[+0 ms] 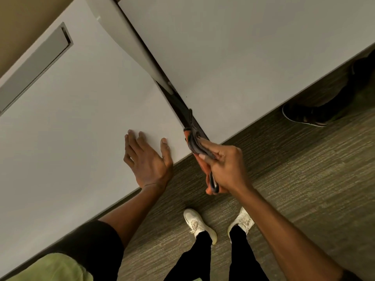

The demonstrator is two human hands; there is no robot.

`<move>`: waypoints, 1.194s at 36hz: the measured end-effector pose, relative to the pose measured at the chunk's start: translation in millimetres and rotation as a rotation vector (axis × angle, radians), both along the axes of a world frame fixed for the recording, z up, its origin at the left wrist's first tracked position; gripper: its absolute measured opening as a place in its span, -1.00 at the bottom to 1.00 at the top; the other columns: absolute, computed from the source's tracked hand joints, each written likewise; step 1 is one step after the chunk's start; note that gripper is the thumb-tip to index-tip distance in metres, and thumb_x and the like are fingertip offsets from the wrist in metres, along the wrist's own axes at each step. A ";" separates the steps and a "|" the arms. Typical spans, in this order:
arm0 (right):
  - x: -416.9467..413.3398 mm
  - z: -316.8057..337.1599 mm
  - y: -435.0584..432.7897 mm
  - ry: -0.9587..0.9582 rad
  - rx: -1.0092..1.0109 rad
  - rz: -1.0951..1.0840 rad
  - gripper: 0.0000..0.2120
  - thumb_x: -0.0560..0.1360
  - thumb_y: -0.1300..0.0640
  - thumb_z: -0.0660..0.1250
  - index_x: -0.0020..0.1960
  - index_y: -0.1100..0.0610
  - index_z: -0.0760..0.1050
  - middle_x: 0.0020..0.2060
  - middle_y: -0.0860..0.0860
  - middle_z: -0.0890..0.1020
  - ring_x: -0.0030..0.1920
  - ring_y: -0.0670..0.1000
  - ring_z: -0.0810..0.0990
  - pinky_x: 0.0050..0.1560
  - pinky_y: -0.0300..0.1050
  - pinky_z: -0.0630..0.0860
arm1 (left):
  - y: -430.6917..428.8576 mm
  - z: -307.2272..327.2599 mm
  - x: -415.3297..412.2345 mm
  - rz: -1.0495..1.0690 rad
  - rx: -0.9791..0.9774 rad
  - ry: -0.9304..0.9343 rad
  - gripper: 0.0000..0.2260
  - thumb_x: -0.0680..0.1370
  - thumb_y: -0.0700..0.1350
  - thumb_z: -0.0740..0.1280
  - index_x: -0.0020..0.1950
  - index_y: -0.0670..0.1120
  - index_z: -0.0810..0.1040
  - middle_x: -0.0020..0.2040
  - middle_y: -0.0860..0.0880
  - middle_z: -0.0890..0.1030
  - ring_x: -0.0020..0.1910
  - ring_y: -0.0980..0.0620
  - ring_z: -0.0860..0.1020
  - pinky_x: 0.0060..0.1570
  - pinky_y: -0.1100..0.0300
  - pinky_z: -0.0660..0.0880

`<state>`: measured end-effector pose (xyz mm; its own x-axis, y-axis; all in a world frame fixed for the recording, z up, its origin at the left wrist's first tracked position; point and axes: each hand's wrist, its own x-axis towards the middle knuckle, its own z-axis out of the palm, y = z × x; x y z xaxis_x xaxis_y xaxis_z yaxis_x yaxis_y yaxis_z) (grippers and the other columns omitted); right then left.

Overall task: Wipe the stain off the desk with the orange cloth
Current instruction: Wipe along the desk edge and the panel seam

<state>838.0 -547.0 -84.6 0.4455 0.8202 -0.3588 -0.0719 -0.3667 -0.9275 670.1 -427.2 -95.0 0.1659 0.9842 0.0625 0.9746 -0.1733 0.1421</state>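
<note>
My right hand (224, 168) grips the orange and grey cloth (195, 146) at the near end of the dark gap between two white desks. Part of the cloth is pushed into that gap; its orange tail hangs below my fist over the floor. My left hand (146, 159) lies flat, fingers spread, on the left desk (71, 128) close to its front edge. The right desk (243, 57) is just beyond the cloth. A tiny dark speck (186, 96) shows on the right desk beside the gap; no other stain is visible.
A grey divider panel (129, 39) runs between the desks above the gap. A recessed grey flap (38, 63) sits in the left desk. Another person's dark shoe (302, 115) stands under the right desk. My white shoes (197, 223) are on the carpet (304, 179).
</note>
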 end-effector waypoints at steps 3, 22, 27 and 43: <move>4.3 1.7 35.2 -0.051 0.014 0.035 -0.47 0.57 0.19 0.48 0.36 -0.31 0.45 -0.05 -0.20 0.76 -0.04 -0.15 0.76 -0.06 -0.04 0.77 | 0.8 -0.6 -0.4 0.000 0.003 0.000 -0.32 0.73 0.30 0.09 0.64 -0.19 0.29 0.73 -0.23 0.20 0.77 -0.22 0.10 0.71 -0.26 0.10; 9.3 3.1 72.4 -0.069 0.029 0.057 -0.60 0.59 0.13 0.47 0.42 0.00 0.59 0.17 -0.06 0.76 0.22 -0.08 0.70 0.38 0.00 0.60 | 0.0 2.5 0.2 -0.002 0.004 0.005 -0.35 0.73 0.26 0.11 0.62 -0.20 0.30 0.72 -0.24 0.22 0.76 -0.23 0.12 0.70 -0.26 0.12; -13.4 -6.3 7.2 0.013 0.006 -0.047 -0.53 0.55 0.21 0.51 0.41 -0.08 0.56 0.10 -0.29 0.69 0.08 -0.31 0.68 0.10 -0.43 0.61 | 0.6 0.8 0.8 0.000 0.001 0.008 -0.35 0.74 0.26 0.11 0.63 -0.21 0.31 0.73 -0.24 0.22 0.76 -0.23 0.12 0.70 -0.26 0.11; 17.4 9.7 135.8 -0.244 0.084 0.062 -0.67 0.57 0.18 0.48 0.32 0.14 0.67 0.13 0.06 0.78 0.17 0.03 0.73 0.24 -0.04 0.65 | -0.1 1.5 0.4 0.010 0.010 0.023 -0.34 0.73 0.29 0.07 0.63 -0.18 0.31 0.72 -0.22 0.22 0.75 -0.23 0.14 0.69 -0.26 0.13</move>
